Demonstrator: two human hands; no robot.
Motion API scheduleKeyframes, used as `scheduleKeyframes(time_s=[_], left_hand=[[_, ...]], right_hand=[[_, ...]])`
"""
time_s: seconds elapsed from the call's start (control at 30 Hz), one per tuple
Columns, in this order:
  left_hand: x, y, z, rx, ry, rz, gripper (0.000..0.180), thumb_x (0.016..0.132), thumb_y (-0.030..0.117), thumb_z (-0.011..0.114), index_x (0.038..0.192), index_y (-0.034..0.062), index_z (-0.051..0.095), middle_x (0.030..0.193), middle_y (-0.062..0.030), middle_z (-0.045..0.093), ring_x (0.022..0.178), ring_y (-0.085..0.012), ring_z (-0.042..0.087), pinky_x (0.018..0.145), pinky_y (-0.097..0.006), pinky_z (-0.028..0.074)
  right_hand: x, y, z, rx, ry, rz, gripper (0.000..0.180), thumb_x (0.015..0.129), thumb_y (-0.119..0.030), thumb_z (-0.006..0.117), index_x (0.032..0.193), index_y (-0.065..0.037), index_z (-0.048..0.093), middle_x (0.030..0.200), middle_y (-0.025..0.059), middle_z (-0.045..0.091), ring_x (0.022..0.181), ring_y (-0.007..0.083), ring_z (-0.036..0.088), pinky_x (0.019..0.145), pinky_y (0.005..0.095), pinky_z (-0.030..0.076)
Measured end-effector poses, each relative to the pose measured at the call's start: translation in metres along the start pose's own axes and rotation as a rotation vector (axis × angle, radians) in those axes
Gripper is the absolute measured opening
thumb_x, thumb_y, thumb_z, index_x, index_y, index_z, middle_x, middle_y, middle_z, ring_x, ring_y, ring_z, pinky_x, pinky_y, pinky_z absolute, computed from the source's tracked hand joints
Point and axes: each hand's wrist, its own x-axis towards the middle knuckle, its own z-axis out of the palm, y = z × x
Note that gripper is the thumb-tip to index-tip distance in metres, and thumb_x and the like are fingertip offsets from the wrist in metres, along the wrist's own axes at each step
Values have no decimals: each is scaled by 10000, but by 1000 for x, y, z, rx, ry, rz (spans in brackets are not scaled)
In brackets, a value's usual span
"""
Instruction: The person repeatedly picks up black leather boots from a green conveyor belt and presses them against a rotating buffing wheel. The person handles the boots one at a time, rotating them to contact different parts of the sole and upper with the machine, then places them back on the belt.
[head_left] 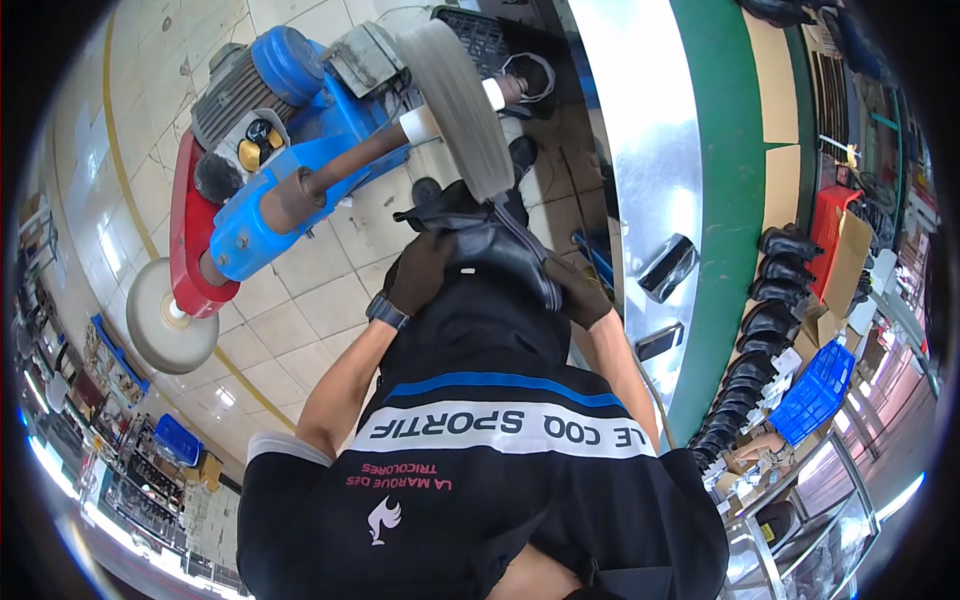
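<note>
Black leather boot (490, 240) is gripped in both gloved hands, left hand (415, 275) closed on its heel side and right hand (578, 293) closed on the other, and pressed up against the grey buffing wheel (458, 105) of the blue machine (300, 130). A second wheel (165, 315) sits at the shaft's far end. To the right, a row of black boots (760, 330) lines the green-edged bench (730, 200); beside it a blue crate (815, 390) holds contents I cannot make out, and a red crate (828, 222) stands near an open cardboard box (850, 262).
</note>
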Motion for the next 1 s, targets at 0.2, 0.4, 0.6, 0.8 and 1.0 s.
scheduleKeyframes(time_s=[0.2, 0.4, 0.6, 0.8, 1.0], left_hand=[[-30, 24, -2, -17, -5, 207, 253, 901, 229, 593, 1021, 6, 597, 853, -254, 618, 763, -417, 609, 661, -468, 464], [-55, 22, -7, 44, -18, 253, 218, 903, 148, 560, 1079, 39, 628, 746, -213, 593, 640, -366, 585, 603, -427, 455], [-10, 46, -7, -260, -1, 66, 270, 904, 82, 525, 1146, 52, 641, 781, -186, 624, 707, -323, 615, 655, -372, 478], [8, 46, -15, -761, 22, -256, 227, 945, 133, 519, 1084, -2, 637, 883, -165, 660, 818, -266, 641, 763, -343, 483], [-8, 50, -22, -694, 49, -328, 283, 967, 226, 519, 1054, -22, 625, 884, -137, 653, 809, -235, 626, 786, -331, 476]], right_hand=[[-2, 17, -8, -172, 41, 261, 740, 784, -193, 751, 1407, -2, 400, 1234, 128, 598, 1101, 194, 595, 971, 318, 465], [-54, 16, 20, -844, 77, -220, 858, 696, -55, 762, 1441, 18, 343, 1329, 163, 527, 1225, 221, 501, 1056, 324, 366], [-51, 25, 28, -560, 204, -123, 929, 667, -48, 757, 1470, 4, 292, 1380, 168, 480, 1267, 243, 463, 1085, 350, 329], [-30, 19, 33, -587, 271, -92, 935, 673, -88, 782, 1467, 3, 296, 1394, 181, 462, 1279, 255, 452, 1077, 363, 347], [-32, 18, 33, -769, 219, -278, 987, 657, -150, 808, 1471, 14, 274, 1427, 204, 425, 1317, 275, 418, 1101, 369, 315]])
